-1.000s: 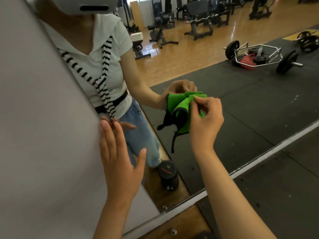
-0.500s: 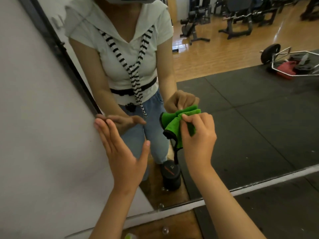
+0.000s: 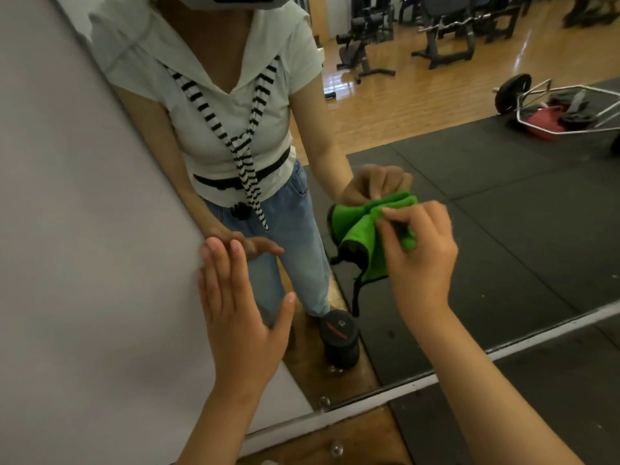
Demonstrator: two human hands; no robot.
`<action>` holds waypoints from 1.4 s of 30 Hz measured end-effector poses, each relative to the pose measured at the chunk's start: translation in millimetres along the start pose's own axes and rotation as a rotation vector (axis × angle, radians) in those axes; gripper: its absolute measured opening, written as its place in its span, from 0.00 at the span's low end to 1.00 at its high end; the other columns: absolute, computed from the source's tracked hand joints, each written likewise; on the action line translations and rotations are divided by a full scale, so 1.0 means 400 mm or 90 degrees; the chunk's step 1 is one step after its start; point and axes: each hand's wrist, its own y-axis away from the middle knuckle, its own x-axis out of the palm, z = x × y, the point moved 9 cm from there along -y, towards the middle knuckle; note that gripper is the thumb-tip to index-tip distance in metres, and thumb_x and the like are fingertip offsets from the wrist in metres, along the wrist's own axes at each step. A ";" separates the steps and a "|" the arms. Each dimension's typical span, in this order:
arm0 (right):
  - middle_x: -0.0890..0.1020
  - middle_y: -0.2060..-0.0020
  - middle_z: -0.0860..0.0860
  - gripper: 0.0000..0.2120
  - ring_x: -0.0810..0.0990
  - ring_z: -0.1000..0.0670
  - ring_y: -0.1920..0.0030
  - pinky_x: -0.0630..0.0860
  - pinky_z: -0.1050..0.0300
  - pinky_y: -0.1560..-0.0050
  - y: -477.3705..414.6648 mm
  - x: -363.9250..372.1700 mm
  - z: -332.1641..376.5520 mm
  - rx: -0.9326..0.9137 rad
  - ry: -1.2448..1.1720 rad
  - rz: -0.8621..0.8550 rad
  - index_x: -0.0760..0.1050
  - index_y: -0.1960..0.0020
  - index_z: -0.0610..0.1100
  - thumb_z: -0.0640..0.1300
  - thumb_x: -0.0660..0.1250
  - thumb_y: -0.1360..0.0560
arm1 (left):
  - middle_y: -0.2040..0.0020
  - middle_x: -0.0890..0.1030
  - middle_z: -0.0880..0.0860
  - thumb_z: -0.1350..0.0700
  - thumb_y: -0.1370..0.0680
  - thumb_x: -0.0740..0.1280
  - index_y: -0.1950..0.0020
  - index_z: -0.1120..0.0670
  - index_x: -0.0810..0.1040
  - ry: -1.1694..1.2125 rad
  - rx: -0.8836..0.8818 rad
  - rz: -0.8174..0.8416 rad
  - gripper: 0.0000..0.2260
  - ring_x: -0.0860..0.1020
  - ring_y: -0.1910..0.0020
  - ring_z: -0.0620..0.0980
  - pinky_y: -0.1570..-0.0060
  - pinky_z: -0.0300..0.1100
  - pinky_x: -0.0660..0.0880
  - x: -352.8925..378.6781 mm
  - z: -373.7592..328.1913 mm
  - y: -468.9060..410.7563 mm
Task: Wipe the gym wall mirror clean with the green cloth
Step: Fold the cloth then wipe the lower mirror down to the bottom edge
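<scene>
We face the gym wall mirror [image 3: 503,229], which fills most of the view from the centre to the right, its pale bottom frame running from near centre up to the right edge. To its left stands a plain grey wall panel [image 3: 84,263] that meets the mirror along a slanted edge. In the glass we see the reflection of the person, in a white top, a striped scarf and jeans, and beyond that a wooden floor with weight machines far off and black rubber matting nearer. At far right in the reflection lies a loaded trap bar [image 3: 553,109].

Our left hand [image 3: 241,317] is flat and spread, fingers pointing up, the fingertips at the panel's edge where the mirror begins; its grip is wide and holds nothing. Our right hand [image 3: 422,260] is held up in front of the glass, right of centre, its grip pinched on the green cloth [image 3: 362,243]. The cloth is bunched, with a black trim hanging below, and sits right against its own reflection. Below it, a black dumbbell [image 3: 339,340] shows near the mirror's bottom edge.
</scene>
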 end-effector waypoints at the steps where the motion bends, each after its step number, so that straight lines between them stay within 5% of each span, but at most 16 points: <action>1: 0.75 0.57 0.47 0.02 0.74 0.52 0.53 0.68 0.70 0.50 -0.028 -0.018 0.002 0.022 -0.007 -0.041 0.79 0.53 0.36 0.34 0.71 0.26 | 0.18 0.37 0.47 0.42 0.22 0.62 0.18 0.58 0.50 -0.028 0.014 -0.003 0.39 0.41 0.18 0.50 0.21 0.47 0.40 -0.006 0.004 0.003; 7: 0.72 0.42 0.47 0.12 0.71 0.47 0.38 0.70 0.56 0.35 0.004 0.018 0.032 0.095 -0.007 -0.163 0.76 0.39 0.36 0.36 0.67 0.22 | 0.17 0.42 0.49 0.48 0.19 0.58 0.17 0.54 0.46 -0.149 0.190 -0.072 0.34 0.44 0.18 0.49 0.21 0.49 0.41 -0.042 0.050 -0.032; 11: 0.67 0.34 0.47 0.23 0.62 0.53 0.32 0.65 0.49 0.30 0.039 0.062 0.023 0.065 0.015 -0.154 0.68 0.28 0.40 0.42 0.65 0.21 | 0.17 0.43 0.51 0.50 0.19 0.58 0.17 0.55 0.46 -0.208 0.315 -0.126 0.33 0.45 0.18 0.49 0.21 0.49 0.43 -0.037 0.070 -0.057; 17: 0.55 0.22 0.42 0.34 0.51 0.44 0.21 0.52 0.37 0.23 0.026 0.085 -0.004 0.014 0.120 -0.067 0.53 0.21 0.38 0.57 0.56 0.18 | 0.17 0.42 0.55 0.49 0.15 0.49 0.18 0.58 0.45 -0.254 0.363 -0.191 0.28 0.45 0.18 0.52 0.21 0.51 0.43 -0.015 0.074 -0.049; 24: 0.47 0.22 0.32 0.47 0.41 0.42 0.21 0.38 0.44 0.22 0.018 0.130 0.018 0.055 0.096 -0.095 0.46 0.21 0.33 0.69 0.53 0.22 | 0.17 0.43 0.56 0.48 0.15 0.48 0.18 0.59 0.46 -0.261 0.383 -0.223 0.28 0.46 0.18 0.54 0.21 0.52 0.44 -0.009 0.075 -0.042; 33: 0.54 0.23 0.34 0.40 0.49 0.38 0.21 0.51 0.35 0.23 0.029 0.127 0.014 -0.001 0.089 -0.155 0.52 0.23 0.36 0.64 0.57 0.21 | 0.17 0.42 0.55 0.47 0.15 0.47 0.18 0.58 0.44 -0.282 0.370 -0.236 0.29 0.45 0.18 0.54 0.21 0.53 0.43 -0.003 0.076 -0.043; 42: 0.49 0.19 0.54 0.34 0.50 0.49 0.19 0.44 0.48 0.21 0.298 0.317 0.121 -0.343 0.136 0.104 0.50 0.18 0.51 0.58 0.57 0.20 | 0.17 0.42 0.56 0.47 0.15 0.46 0.18 0.58 0.44 -0.288 0.373 -0.219 0.29 0.45 0.18 0.54 0.21 0.54 0.44 -0.003 0.073 -0.045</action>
